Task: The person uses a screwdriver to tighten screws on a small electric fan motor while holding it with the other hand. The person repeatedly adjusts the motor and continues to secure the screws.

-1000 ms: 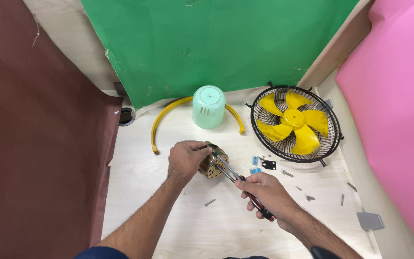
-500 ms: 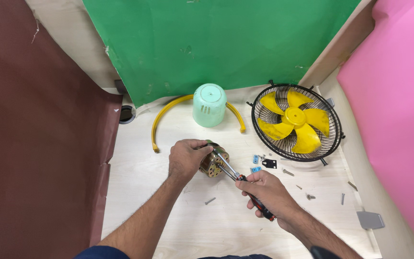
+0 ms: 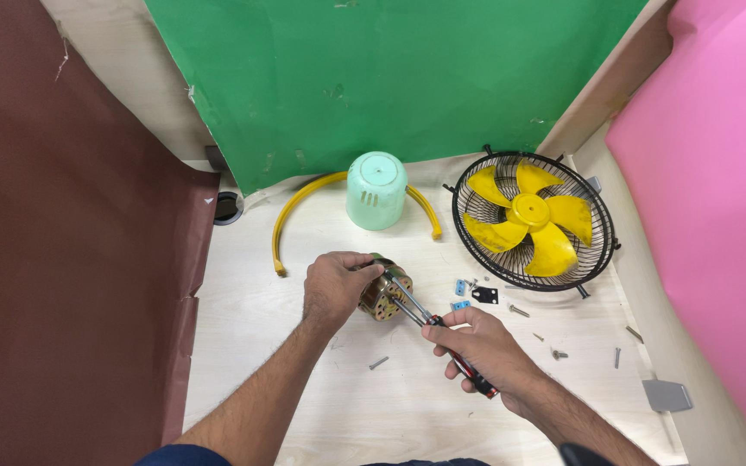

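**Fan motor pinned for the screwdriver**

A pale table (image 3: 304, 406) carries, far right, the black fan guard (image 3: 531, 223) laid flat (yellow blades inside). Near centre, the left hand (image 3: 331, 286) clamps the motor (image 3: 382, 292) steady; the right hand (image 3: 475, 345), closed around a screwdriver (image 3: 432, 322), angles its tip in.

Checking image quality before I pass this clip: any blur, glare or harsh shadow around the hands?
Head view: sharp and evenly lit; the left hand, fan motor and right hand show no motion blur, only soft shadows on the table, no glare; edges bow slightly.
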